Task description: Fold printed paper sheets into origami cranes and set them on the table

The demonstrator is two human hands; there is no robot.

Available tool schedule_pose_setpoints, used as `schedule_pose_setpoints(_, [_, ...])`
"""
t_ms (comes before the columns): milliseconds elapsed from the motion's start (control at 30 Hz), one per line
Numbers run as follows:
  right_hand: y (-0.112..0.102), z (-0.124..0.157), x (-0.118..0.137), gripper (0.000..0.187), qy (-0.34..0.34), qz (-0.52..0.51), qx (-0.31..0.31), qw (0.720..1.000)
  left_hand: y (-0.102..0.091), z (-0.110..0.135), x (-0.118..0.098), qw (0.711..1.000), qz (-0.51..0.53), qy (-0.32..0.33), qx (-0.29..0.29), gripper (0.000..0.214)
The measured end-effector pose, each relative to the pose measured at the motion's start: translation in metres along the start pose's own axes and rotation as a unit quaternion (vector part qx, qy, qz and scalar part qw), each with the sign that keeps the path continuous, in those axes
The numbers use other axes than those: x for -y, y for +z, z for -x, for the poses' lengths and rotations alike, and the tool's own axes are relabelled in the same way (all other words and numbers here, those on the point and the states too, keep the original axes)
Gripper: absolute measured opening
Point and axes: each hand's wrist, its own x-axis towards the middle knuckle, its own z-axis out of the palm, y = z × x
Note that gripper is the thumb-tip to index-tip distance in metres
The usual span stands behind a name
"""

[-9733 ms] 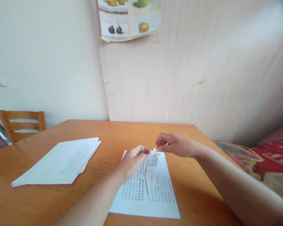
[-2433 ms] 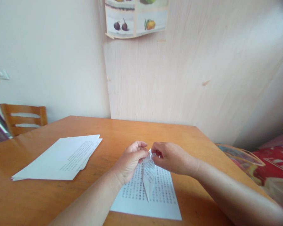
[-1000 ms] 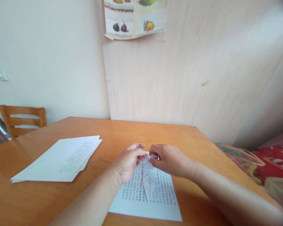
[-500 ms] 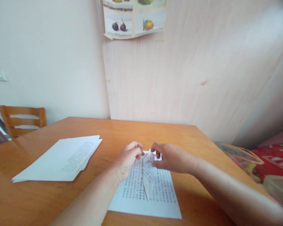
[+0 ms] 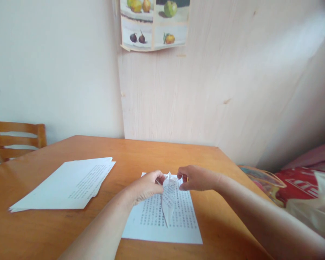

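A folded paper piece [image 5: 168, 204] with printed characters, narrowing to a point towards me, lies over a flat printed sheet [image 5: 181, 233]. At its far end a small white tip stands up. My left hand [image 5: 150, 184] is at the left edge of the folded paper, thumb and fingers closed in on it; the exact contact is partly hidden. To the right, my right hand [image 5: 196, 177] hovers beside the far end, its thumb and curled fingers apart with nothing visible between them.
A stack of printed sheets [image 5: 62, 187] lies on the left of the wooden table [image 5: 119, 151]. Behind the table's left side stands a wooden chair [image 5: 17, 135]. Red and pale bags [image 5: 300, 184] lie beyond the right edge. A fruit picture [image 5: 154, 27] hangs on the wall.
My right hand has come away from the folded paper's far end, where its fingers were pinching. My left hand has moved down against the left edge. The view has shifted slightly.
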Motion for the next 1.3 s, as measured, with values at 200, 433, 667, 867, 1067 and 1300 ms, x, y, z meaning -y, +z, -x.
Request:
schedule_pose_setpoints(200, [0.024, 0.002, -0.001, 0.020, 0.029, -0.104, -0.041, 0.993, 0.004, -0.004, 0.005, 0.999, -0.028, 0.017, -0.001, 0.021])
schedule_pose_setpoints(433, [0.060, 0.001, 0.004, 0.006, 0.061, -0.247, -0.131, 0.958, 0.006, -0.014, 0.011, 0.998, -0.034, 0.029, -0.045, 0.016])
schedule_pose_setpoints(667, [0.077, -0.001, 0.011, 0.009, 0.070, -0.403, -0.183, 0.894, 0.008, -0.020, 0.016, 0.996, 0.015, 0.066, -0.062, 0.015])
schedule_pose_setpoints(867, [0.076, -0.003, 0.013, 0.009, 0.070, -0.455, -0.208, 0.863, 0.012, -0.022, 0.019, 0.996, 0.025, 0.069, -0.058, 0.017])
schedule_pose_setpoints(1067, [0.076, -0.003, 0.012, 0.017, 0.055, -0.494, -0.199, 0.845, 0.015, -0.015, 0.010, 0.994, 0.054, 0.086, -0.044, 0.020])
schedule_pose_setpoints(1300, [0.076, 0.001, 0.004, 0.023, 0.021, -0.532, -0.203, 0.822, 0.016, -0.006, -0.003, 0.989, 0.060, 0.125, -0.051, 0.019])
